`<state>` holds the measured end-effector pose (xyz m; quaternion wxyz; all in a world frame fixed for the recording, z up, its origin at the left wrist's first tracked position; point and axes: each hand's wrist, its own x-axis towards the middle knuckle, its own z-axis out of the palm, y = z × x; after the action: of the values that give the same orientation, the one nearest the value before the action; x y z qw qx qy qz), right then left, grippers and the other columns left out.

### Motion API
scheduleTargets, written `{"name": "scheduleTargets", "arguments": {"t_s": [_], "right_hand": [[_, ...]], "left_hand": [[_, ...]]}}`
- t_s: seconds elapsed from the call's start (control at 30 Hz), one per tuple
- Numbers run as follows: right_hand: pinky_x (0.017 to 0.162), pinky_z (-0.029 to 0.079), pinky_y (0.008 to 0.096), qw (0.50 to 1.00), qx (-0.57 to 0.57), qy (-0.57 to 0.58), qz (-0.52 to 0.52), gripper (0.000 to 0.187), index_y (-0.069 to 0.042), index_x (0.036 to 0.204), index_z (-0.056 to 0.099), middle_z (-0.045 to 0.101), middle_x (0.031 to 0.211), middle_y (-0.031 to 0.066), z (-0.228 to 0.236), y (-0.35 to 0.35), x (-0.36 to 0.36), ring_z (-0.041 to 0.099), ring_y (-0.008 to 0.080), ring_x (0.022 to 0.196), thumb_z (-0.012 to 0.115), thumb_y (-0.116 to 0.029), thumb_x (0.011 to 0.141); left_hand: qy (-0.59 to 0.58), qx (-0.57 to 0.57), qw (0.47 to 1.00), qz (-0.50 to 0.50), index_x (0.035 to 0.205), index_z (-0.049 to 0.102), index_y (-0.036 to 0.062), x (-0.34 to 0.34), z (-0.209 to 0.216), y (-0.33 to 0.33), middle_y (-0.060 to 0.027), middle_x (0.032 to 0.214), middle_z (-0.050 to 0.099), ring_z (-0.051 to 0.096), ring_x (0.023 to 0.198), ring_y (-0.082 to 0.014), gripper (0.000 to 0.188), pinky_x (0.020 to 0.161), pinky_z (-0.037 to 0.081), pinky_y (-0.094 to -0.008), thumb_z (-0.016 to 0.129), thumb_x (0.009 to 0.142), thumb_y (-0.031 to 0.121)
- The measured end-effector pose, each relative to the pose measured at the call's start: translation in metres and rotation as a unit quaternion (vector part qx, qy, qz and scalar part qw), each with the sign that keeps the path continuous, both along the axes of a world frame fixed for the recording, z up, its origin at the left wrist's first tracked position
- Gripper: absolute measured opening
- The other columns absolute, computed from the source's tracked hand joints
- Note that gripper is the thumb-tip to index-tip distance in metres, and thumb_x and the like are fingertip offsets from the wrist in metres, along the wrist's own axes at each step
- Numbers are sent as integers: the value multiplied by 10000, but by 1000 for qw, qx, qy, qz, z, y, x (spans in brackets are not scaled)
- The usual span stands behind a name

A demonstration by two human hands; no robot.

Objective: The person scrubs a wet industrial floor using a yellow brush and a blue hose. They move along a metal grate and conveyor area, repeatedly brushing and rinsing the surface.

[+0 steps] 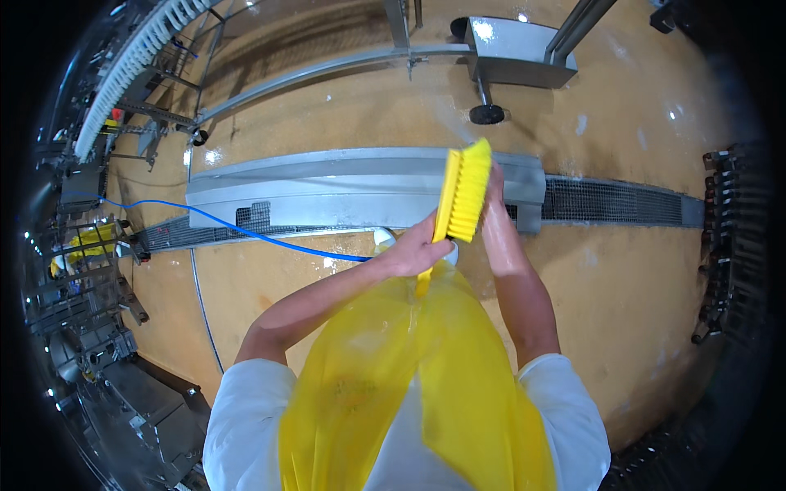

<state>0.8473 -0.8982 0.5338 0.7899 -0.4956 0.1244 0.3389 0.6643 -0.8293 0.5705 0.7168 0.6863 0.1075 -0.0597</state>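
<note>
A yellow scrubbing brush (449, 196) stands tilted upward in front of me, its yellow bristles facing right. My left hand (416, 247) is closed around the lower handle. Just right of the bristles is my right hand (494, 186), mostly hidden behind the brush, so its fingers and anything in them do not show. A blue hose (246, 231) comes in from the left and passes out of sight at my left forearm. I wear a yellow apron (360, 385) over white sleeves; the handle's end lies against its upper edge.
A long grey metal cover (327, 200) lies across a grated floor drain (614, 202). Beyond it stands a steel frame (327, 74) with a round black foot (486, 114). Machinery (90, 327) lines the left, a dark rack (720, 245) the right. The orange-tan floor (622, 303) looks wet.
</note>
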Motion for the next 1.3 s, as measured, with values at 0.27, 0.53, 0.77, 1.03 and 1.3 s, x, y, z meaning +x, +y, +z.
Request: {"name": "scheduleTargets", "arguments": {"t_s": [0.27,0.53,0.77,1.03,1.3], "right_hand": [[394,274,250,995,86,-59,4,386,-124,1424,535,417,657,-34,52,-10,15,345,62,449,464,-337,1110],[395,272,254,989,112,-96,6,451,-119,1529,465,385,643,-39,71,-21,1,334,54,439,405,-297,1119],[526,461,299,997,64,33,-17,283,-78,1089,628,484,689,-19,61,-24,-25,518,124,555,484,-321,1102],[585,493,286,983,103,-143,42,261,-160,936,571,581,789,-19,42,7,-31,595,96,675,482,-337,1107],[698,606,361,966,223,-80,106,303,-111,1085,651,698,923,84,39,11,-61,704,201,772,510,-379,1077]], "left_hand": [[38,120,989,75,1197,577,10,17,44,-14,-41,909,592,552,815,-145,316,756,484,-324,566,941,195],[115,74,989,52,1133,588,18,8,60,-19,-42,912,590,539,796,-134,269,746,479,-317,573,945,210],[-21,283,958,31,1278,589,16,-19,39,-19,-59,976,641,588,883,-164,390,807,512,-341,591,939,208],[10,232,971,53,1404,550,34,-32,73,-13,-196,1214,711,683,1135,-319,584,971,526,-429,642,925,354],[20,222,971,80,1418,543,48,-46,54,-5,-176,1137,712,685,1010,-288,529,912,539,-400,612,992,355]]}}
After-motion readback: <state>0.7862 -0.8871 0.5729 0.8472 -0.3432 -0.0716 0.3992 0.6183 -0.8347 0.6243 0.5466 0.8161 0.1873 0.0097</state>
